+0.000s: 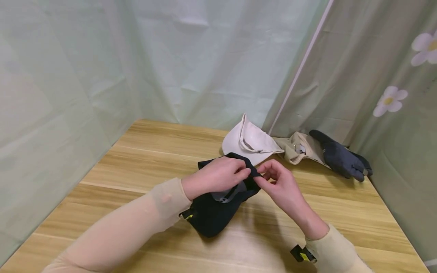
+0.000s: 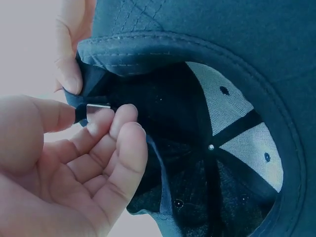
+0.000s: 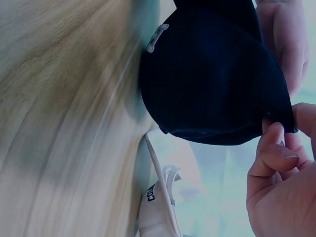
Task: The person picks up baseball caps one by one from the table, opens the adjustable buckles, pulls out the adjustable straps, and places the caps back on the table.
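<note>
Black baseball cap (image 1: 213,218) pinched at its rear edge, lower centre of the frame

Pale sleeves (image 1: 123,223) enter from the bottom corners and are cut off there; a small black device (image 1: 301,253) sits at the right cuff. The left hand (image 1: 222,174) holds the cap's strap end between thumb and fingers, and the left wrist view shows a small shiny piece (image 2: 94,109) in that pinch. The right hand (image 1: 281,184) nips the rear edge with thumb and fingertips. Behind the hands, much of the cap's opening is hidden, and I cannot tell whether the cap touches the table.

Under it spreads a wood-grain table (image 1: 119,182), light brown with long streaks, its near edge outside the frame. Farther back, right of centre, lies a white cap (image 1: 252,140), its lower part covered by the black one; its lettering is only partly visible in the right wrist view. Beside it are a crumpled beige cap (image 1: 308,146) and, overlapping that, a dark fabric item (image 1: 343,161) whose kind is hard to make out.

Pale green curtains (image 1: 205,57) hang round the table, printed at right with white flowers (image 1: 396,99), the upper one cut off.
</note>
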Demonstrator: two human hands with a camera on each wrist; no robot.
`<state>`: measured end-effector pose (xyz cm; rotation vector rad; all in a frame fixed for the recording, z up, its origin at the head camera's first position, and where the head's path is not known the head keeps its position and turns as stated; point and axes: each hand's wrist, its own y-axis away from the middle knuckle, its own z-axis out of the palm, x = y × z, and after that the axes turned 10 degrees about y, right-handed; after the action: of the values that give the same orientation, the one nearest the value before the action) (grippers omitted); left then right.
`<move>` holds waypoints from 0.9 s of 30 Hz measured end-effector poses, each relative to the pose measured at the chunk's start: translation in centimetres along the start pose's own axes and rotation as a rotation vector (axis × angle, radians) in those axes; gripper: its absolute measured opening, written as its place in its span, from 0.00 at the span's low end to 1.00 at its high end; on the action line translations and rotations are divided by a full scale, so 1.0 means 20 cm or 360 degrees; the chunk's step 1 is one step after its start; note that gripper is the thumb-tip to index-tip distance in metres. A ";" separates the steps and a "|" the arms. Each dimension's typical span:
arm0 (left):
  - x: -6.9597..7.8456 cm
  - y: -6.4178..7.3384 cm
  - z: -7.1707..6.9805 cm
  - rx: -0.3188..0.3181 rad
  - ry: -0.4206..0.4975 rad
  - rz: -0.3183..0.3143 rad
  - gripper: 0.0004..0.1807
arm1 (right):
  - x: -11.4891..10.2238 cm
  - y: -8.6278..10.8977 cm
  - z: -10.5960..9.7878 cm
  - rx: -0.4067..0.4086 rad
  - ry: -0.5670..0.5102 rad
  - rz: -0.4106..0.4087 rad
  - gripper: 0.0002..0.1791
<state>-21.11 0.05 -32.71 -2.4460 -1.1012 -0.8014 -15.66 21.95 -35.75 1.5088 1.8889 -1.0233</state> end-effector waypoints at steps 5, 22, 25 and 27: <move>0.00 0.00 0.00 0.0004 0.0047 0.0038 0.16 | 0.02 0.00 0.00 -0.0021 0.0033 -0.0026 0.08; -0.03 0.01 -0.01 0.0060 0.0087 0.0074 0.13 | 0.06 0.00 0.00 0.0003 0.0094 -0.0063 0.08; -0.03 0.01 -0.01 0.0057 0.0127 0.0086 0.13 | 0.06 0.00 0.00 -0.0010 0.0097 -0.0043 0.08; -0.04 0.01 -0.01 0.0053 0.0146 0.0100 0.13 | 0.06 0.01 0.00 -0.0015 0.0092 -0.0037 0.08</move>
<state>-21.43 -0.54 -33.06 -2.3790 -0.9920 -0.8595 -15.87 22.72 -36.72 1.5295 1.9525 -0.9900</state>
